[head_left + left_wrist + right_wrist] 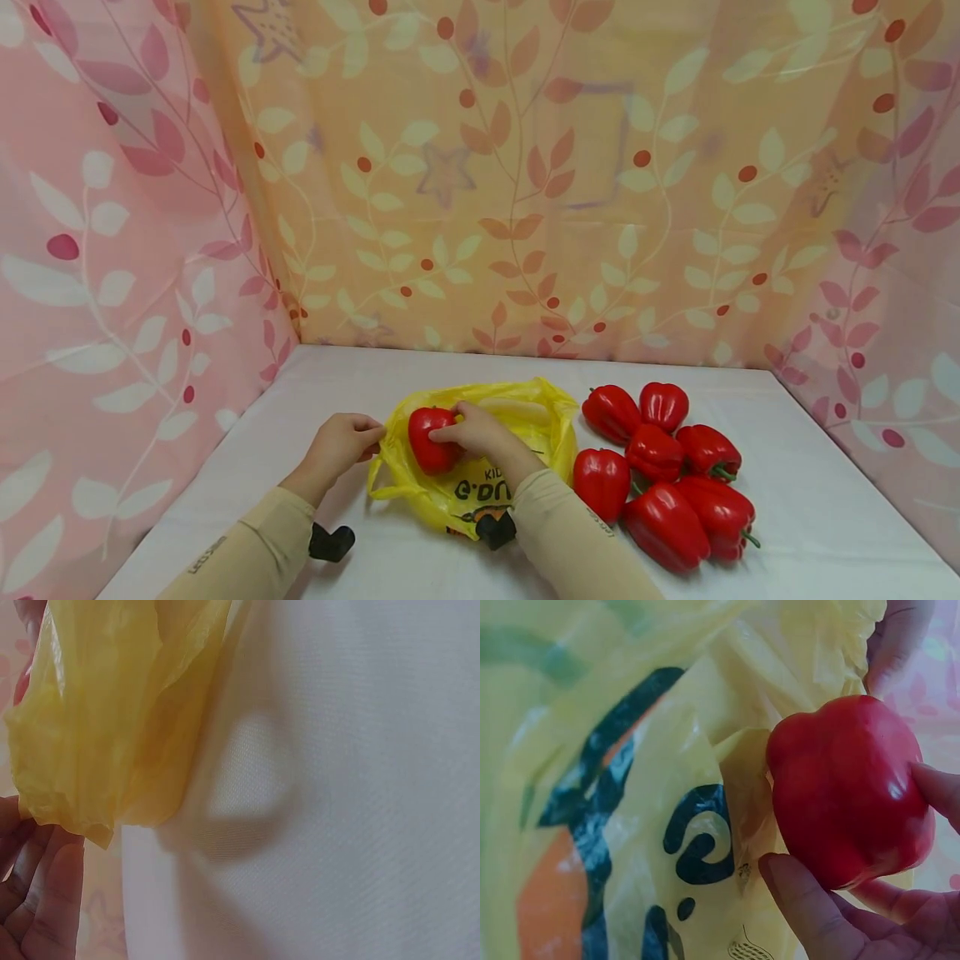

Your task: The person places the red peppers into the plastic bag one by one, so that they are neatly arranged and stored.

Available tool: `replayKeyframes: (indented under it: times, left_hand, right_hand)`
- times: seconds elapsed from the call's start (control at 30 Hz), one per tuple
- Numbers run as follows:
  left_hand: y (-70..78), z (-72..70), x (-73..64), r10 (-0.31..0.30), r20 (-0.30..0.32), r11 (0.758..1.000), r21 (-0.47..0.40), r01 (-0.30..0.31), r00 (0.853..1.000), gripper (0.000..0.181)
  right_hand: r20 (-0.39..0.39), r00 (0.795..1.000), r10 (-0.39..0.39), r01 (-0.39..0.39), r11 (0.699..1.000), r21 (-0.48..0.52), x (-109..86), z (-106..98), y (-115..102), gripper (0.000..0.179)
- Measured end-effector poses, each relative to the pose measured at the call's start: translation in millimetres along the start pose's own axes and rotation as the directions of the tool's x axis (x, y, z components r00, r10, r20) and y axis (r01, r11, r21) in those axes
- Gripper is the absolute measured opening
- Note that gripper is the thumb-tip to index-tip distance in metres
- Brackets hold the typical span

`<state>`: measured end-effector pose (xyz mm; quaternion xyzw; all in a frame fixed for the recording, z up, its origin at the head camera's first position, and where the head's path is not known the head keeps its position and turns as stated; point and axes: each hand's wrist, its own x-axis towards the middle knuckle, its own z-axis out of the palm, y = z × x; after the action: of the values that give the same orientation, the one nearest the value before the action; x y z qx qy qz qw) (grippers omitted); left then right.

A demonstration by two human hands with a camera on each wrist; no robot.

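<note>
A thin yellow plastic bag (480,492) with dark printing lies on the white table, its mouth spread open. My left hand (341,450) pinches the bag's left rim between thumb and fingers; the left wrist view shows the bag's edge (90,787) at the fingertips. Over the bag's mouth my right hand (480,433) grips a red bell pepper (429,442). In the right wrist view the thumb and fingers go round the pepper (847,795), with the printed bag wall (705,750) beside it. Whatever lies deeper inside the bag cannot be made out.
Several red bell peppers (654,454) lie clustered on the table right of the bag, one close against its edge. Patterned cloth walls (525,208) close off the back and both sides. Black wrist mounts (332,543) hang below the sleeves.
</note>
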<state>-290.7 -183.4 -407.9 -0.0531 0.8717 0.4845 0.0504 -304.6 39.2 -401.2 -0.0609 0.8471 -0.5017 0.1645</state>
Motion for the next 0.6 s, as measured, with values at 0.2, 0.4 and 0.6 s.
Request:
replayKeyframes:
  times: [0.2,0.4,0.6]
  left_hand:
    - [-0.8,0.0,-0.4,0.000,-0.001,1.000,0.005,0.000,1.000,0.017]
    - [-1.4,0.2,-0.1,0.001,0.001,1.000,0.007,-0.001,1.000,0.018]
    - [0.0,-0.1,0.1,0.009,0.002,1.000,0.008,-0.009,1.000,0.017]
  right_hand:
    - [-0.019,1.000,0.004,-0.004,1.000,-0.016,1.8,4.7,2.7,0.056]
    - [-0.017,1.000,0.014,-0.014,1.000,-0.011,3.3,7.3,4.3,0.061]
    - [-0.033,0.999,0.023,-0.023,1.000,-0.002,4.6,2.4,7.0,0.054]
